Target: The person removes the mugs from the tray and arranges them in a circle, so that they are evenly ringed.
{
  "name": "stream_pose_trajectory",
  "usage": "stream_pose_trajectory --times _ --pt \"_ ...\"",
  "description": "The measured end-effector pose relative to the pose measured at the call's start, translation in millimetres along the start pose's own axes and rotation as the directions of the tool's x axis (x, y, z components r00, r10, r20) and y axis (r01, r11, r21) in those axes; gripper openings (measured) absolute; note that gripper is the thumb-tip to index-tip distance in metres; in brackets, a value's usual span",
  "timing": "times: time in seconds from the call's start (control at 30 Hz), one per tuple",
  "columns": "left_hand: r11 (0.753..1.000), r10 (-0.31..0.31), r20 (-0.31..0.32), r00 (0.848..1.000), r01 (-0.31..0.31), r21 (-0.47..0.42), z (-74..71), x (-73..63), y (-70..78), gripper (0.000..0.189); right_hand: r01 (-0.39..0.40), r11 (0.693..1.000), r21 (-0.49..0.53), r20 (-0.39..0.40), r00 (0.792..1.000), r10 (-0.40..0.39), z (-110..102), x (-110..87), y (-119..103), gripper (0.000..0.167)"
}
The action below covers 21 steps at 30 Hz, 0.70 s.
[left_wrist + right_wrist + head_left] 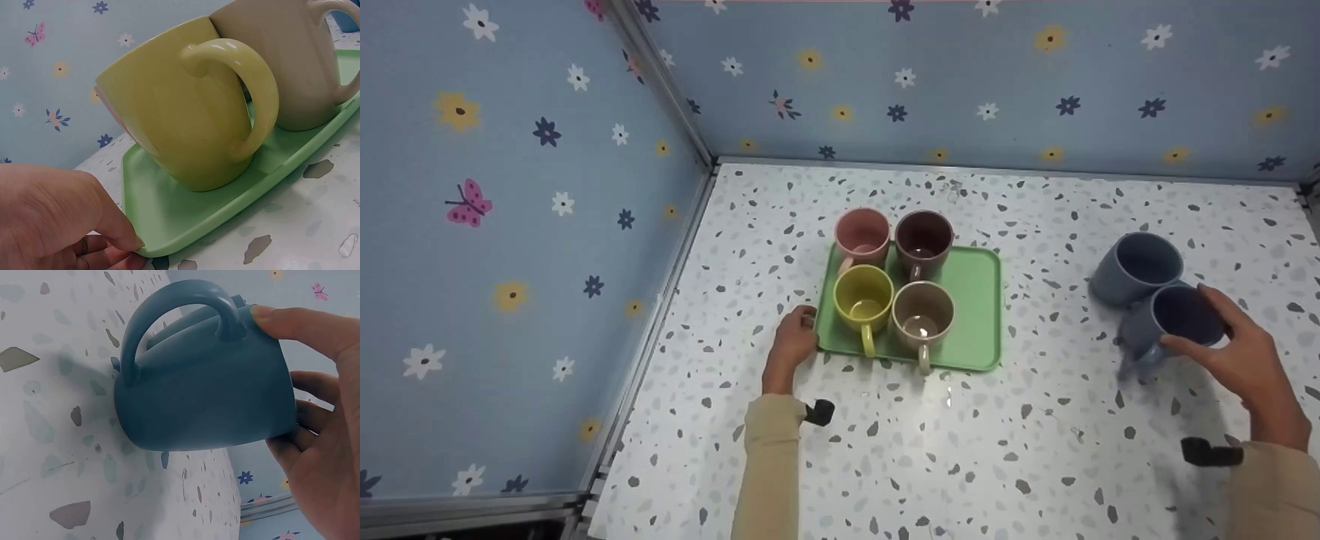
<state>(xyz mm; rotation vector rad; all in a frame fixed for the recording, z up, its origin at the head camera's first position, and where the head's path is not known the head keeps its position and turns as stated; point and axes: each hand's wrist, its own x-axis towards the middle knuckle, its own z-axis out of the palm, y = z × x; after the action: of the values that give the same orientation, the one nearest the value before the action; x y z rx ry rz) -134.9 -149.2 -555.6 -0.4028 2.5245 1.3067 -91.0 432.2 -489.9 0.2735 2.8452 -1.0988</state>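
Note:
My right hand grips a blue mug by its rim, thumb near the handle and fingers on the far side. Right beside it stands a second blue mug. At the left, my left hand pinches the front left corner of a green tray, with the thumb on the rim. A yellow mug and a beige mug sit at the tray's front, handles facing me. Behind them are a pink mug and a dark maroon mug.
The speckled white table meets a flowered blue panel at the back and another flowered panel on the left. Metal rails run along both joints. Bare tray surface shows to the right of the mugs.

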Motion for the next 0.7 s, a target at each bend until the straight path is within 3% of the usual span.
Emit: stream_pose_trajectory --times 0.27,0.7 --pt "1.0 -0.005 0.006 1.0 0.005 -0.014 -0.4 -1.5 1.9 0.045 -0.031 0.996 -0.079 0.033 0.999 0.034 -5.2 3.3 -0.9 0.103" --pt "0.999 0.027 -0.008 1.0 -0.027 -0.024 0.0 -1.2 -0.2 0.047 -0.037 0.998 -0.055 0.027 0.999 0.038 -5.9 3.9 -2.6 0.105"
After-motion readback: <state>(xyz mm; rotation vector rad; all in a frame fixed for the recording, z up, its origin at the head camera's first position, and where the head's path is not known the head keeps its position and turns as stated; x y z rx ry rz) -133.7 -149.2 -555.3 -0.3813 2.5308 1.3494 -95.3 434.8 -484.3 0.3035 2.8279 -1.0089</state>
